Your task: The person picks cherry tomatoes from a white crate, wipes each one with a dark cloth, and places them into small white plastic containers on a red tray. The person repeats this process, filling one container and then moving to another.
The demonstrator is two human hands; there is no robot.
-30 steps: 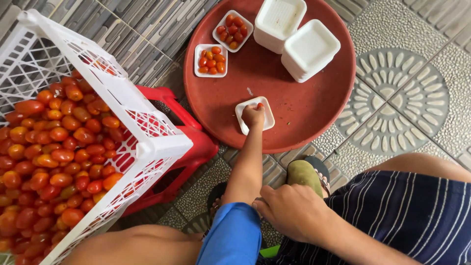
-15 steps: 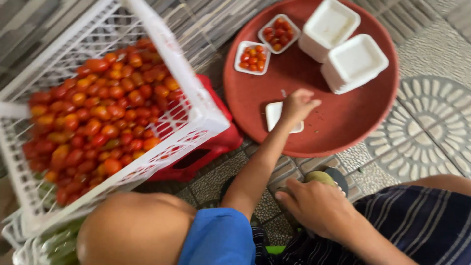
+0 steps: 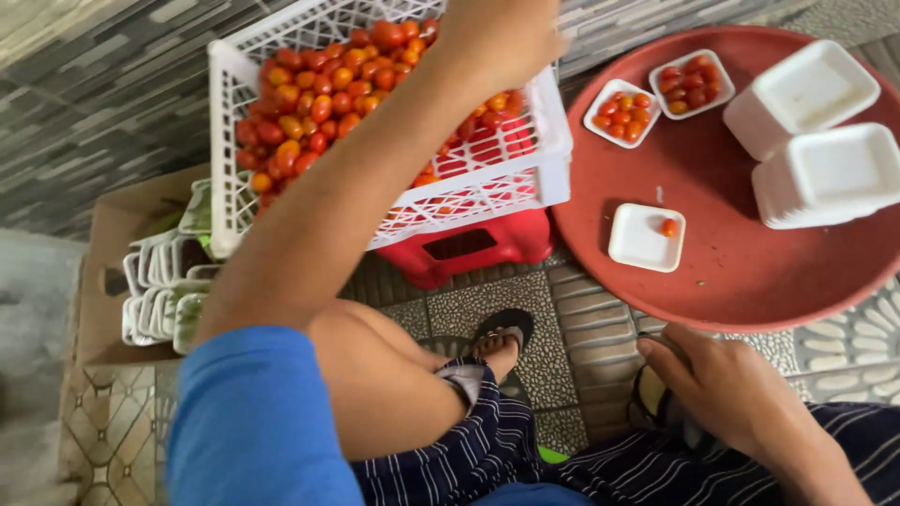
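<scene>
Fingers of our right hand [image 3: 727, 394] lie loose, gripping nothing, on a dark sandal [image 3: 649, 405]. Our left hand [image 3: 497, 37] has swung from the small white foam tray [image 3: 637, 242], where one lone tomato [image 3: 668, 227] now lies, back over the white plastic lattice crate [image 3: 553, 159] of red and orange cherry tomatoes [image 3: 309, 103]; blur hides its grip, and we judge another pick is starting. On the round red tray [image 3: 731, 290] we count three small trays, two filled trays [image 3: 621, 114] among them, plus two stacks of empty white foam trays [image 3: 825, 178].
</scene>
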